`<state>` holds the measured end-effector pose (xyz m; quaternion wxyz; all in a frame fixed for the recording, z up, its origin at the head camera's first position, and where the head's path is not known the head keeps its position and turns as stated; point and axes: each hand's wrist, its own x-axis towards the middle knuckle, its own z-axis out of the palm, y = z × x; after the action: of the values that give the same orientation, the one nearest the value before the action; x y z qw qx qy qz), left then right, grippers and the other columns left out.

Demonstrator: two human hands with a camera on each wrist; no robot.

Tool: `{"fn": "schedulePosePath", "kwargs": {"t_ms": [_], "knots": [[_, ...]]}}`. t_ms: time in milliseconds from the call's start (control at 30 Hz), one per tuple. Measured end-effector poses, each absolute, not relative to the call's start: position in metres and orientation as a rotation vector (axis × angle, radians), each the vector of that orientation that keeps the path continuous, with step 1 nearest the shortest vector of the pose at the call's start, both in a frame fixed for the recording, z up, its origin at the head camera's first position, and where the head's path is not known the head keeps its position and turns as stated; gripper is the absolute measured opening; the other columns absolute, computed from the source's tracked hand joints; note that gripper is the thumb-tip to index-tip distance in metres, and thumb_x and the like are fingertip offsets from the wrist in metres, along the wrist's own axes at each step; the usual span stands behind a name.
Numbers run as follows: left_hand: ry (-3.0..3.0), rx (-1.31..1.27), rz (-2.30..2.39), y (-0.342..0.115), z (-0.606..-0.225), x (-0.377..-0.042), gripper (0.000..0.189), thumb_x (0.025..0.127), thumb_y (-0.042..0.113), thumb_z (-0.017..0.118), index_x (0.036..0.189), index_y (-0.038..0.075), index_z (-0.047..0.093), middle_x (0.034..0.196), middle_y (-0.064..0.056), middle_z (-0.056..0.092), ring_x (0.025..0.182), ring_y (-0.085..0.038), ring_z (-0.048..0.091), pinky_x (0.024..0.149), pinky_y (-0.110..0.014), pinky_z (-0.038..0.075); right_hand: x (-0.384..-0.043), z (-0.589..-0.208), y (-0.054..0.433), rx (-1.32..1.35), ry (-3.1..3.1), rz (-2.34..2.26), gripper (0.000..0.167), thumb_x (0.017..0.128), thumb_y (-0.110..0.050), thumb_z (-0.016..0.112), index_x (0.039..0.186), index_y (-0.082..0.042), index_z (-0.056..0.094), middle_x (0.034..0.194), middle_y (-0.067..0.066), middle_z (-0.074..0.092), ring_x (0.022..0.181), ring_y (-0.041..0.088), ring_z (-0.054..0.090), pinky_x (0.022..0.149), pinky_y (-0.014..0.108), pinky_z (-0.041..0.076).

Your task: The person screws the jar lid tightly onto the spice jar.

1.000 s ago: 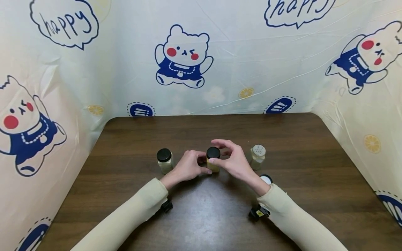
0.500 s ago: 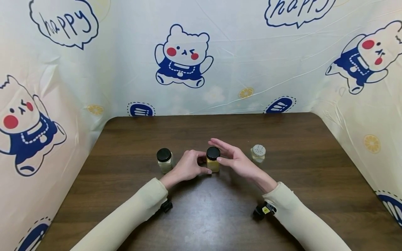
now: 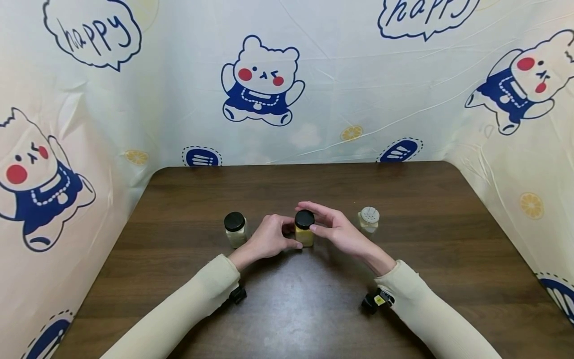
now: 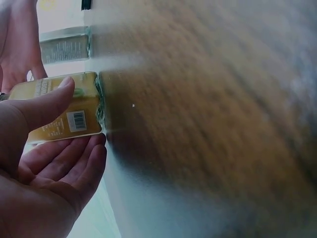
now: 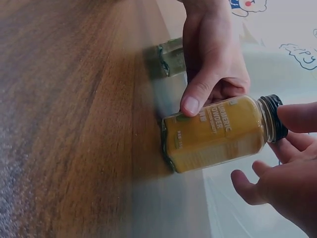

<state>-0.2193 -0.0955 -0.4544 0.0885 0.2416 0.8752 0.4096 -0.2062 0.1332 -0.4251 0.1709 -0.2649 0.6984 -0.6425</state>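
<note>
A glass jar of yellow turmeric powder (image 3: 304, 237) stands upright on the table with a black lid (image 3: 304, 219) on it. My left hand (image 3: 270, 236) grips the jar low down, its thumb (image 5: 194, 101) across the label side and its fingers behind. At the lid, my right hand (image 3: 339, 231) has its thumb on the near right edge and its index finger round the far side. The other right fingers (image 5: 247, 187) are bent and apart from the glass. Left of my hands stands a second black-lidded jar (image 3: 235, 230) with pale contents.
Right of my right hand stands a jar (image 3: 368, 224) with a perforated shaker top and no lid. The brown wooden table (image 3: 287, 304) ends at a printed cloth (image 3: 188, 99) at the back and sides.
My right hand has turned and drawn slightly right around the lid, and its wrist now hides the white round piece seen earlier below the shaker-topped jar. My left hand stays put.
</note>
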Motion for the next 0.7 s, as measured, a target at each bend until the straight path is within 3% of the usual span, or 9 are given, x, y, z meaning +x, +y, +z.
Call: {"fn": "schedulePosePath", "kwargs": {"t_ms": [167, 467, 700], "knots": [[2.602, 0.725, 1.219, -0.0960, -0.4529, -0.2182, 0.036, 0.080, 0.011, 0.094, 0.112, 0.009, 0.078, 0.100, 0.001, 0.078, 0.093, -0.013, 0.073, 0.085, -0.036, 0.059, -0.2064, -0.4249, 0.1332, -0.752, 2.005, -1.804, 0.053, 0.105, 0.003, 0.055, 0.157, -0.007, 0.048, 0.157, 0.019, 0.049, 0.140, 0.034, 0.051, 0.105, 0.032, 0.046], [2.568, 0.749, 1.267, -0.0973, -0.4513, -0.2192, 0.045, 0.077, 0.010, 0.096, 0.118, 0.008, 0.077, 0.106, -0.002, 0.078, 0.098, -0.016, 0.074, 0.089, -0.039, 0.059, -0.2069, -0.4254, 0.1330, -0.779, 1.982, -1.818, 0.055, 0.104, 0.005, 0.057, 0.158, -0.002, 0.045, 0.157, 0.011, 0.051, 0.141, 0.035, 0.050, 0.106, 0.032, 0.047], [2.565, 0.733, 1.276, -0.0969, -0.4529, -0.2197, 0.042, 0.079, 0.012, 0.096, 0.116, 0.008, 0.077, 0.105, -0.003, 0.078, 0.097, -0.015, 0.074, 0.088, -0.037, 0.059, -0.2075, -0.4262, 0.1326, -0.799, 1.981, -1.817, 0.055, 0.104, 0.005, 0.056, 0.157, -0.001, 0.045, 0.158, 0.015, 0.049, 0.140, 0.036, 0.051, 0.106, 0.033, 0.047]]}}
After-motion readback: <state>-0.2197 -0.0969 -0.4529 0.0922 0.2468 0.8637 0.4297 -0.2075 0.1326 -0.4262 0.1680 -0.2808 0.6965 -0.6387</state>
